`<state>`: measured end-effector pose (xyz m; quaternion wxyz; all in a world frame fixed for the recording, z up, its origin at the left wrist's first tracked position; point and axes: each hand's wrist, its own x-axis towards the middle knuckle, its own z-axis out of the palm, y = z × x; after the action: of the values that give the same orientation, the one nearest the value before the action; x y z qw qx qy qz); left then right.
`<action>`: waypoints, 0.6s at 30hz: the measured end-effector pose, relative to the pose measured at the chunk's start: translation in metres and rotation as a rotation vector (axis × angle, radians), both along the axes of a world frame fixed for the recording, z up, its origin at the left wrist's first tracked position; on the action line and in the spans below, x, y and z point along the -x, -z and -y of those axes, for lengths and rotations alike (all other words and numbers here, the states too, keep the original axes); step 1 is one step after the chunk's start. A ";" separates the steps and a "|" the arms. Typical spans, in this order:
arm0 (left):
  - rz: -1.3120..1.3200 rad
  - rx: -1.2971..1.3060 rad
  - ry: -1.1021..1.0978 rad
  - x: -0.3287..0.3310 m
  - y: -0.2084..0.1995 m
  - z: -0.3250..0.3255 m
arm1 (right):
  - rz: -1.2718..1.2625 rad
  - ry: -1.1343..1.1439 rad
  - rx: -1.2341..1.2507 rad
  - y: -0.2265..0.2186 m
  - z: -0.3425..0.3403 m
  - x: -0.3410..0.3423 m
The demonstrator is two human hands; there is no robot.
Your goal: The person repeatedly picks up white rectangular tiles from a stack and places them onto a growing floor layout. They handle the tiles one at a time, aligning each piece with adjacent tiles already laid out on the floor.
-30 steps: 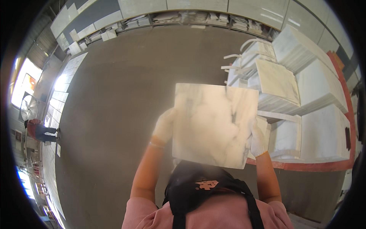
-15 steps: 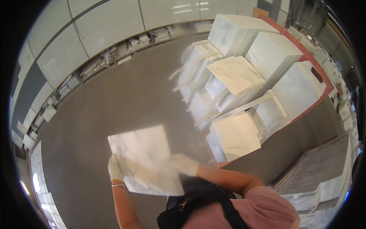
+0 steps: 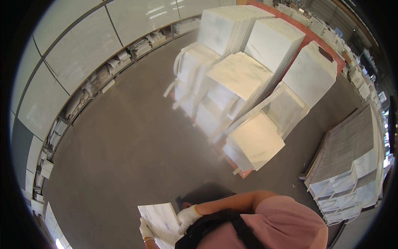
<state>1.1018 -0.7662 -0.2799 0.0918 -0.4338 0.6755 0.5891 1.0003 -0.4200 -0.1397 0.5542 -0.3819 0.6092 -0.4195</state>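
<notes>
A square white marble tile [image 3: 161, 219] with grey veins is held low in front of my body. My left hand [image 3: 146, 229], in a white glove, is closed on the tile's left edge. The gloved right hand [image 3: 189, 217] grips its right edge. The tile's lower part runs behind my forearm and the black strap area, so its near edge is partly hidden. Beyond it, the nearest tile stack [image 3: 256, 139] stands at the front corner of a loaded red pallet [image 3: 245, 174].
Taller stacks of white tiles [image 3: 240, 76] fill the pallet, with pale strips hanging from them. A second bundle of tiles [image 3: 344, 162] stands at the right. Large pale panels [image 3: 83, 50] line the left wall above a shelf of stone pieces [image 3: 76, 101]. Grey floor [image 3: 124, 141] lies between.
Both hands have brought the tile down and closer to my body. The view has turned, so the pallet appears further left and the right-hand bundle shows more fully.
</notes>
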 end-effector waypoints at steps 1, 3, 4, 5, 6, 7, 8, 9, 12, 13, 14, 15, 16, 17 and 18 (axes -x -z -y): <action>0.015 -0.027 -0.006 0.005 0.004 -0.003 | -0.102 -0.058 -0.003 0.011 -0.003 0.020; 0.027 -0.033 0.008 0.022 0.006 -0.010 | -0.217 -0.011 0.187 0.036 -0.033 0.072; 0.033 -0.007 0.034 0.034 0.003 -0.012 | -0.114 0.288 0.107 0.048 -0.057 0.094; 0.037 0.030 0.060 0.045 -0.001 -0.014 | 0.288 0.584 0.334 0.061 -0.096 0.118; -0.024 -0.026 0.066 0.056 -0.004 -0.019 | 0.514 0.808 0.544 0.074 -0.126 0.147; -0.011 -0.023 0.039 0.070 -0.005 -0.023 | 1.005 1.053 0.508 0.090 -0.152 0.189; -0.031 -0.026 0.018 0.084 -0.006 -0.028 | 0.819 0.984 0.817 0.103 -0.188 0.217; -0.066 -0.024 0.007 0.099 -0.008 -0.030 | 0.826 1.054 1.083 0.119 -0.214 0.253; -0.092 -0.076 -0.058 0.144 -0.011 -0.039 | 0.469 1.655 1.188 0.160 -0.296 0.343; -0.041 -0.044 -0.044 0.153 -0.017 -0.037 | 0.358 1.901 1.145 0.175 -0.314 0.354; -0.028 -0.027 -0.036 0.171 -0.018 -0.040 | 0.276 1.979 1.194 0.187 -0.331 0.364; -0.004 -0.013 -0.054 0.192 -0.015 -0.045 | 0.243 2.075 1.246 0.195 -0.350 0.384; -0.019 -0.012 -0.013 0.206 -0.018 -0.047 | 0.165 2.231 1.171 0.205 -0.364 0.393; -0.004 -0.007 0.006 0.218 -0.019 -0.051 | 0.234 2.307 1.244 0.214 -0.377 0.403; 0.011 -0.007 0.020 0.230 -0.021 -0.057 | 0.211 2.457 1.143 0.222 -0.390 0.410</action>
<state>0.8722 -0.7094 -0.2594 0.1031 -0.4298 0.6773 0.5882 0.5908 -0.0297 -0.3620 -0.3649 0.2620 0.2511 -0.8574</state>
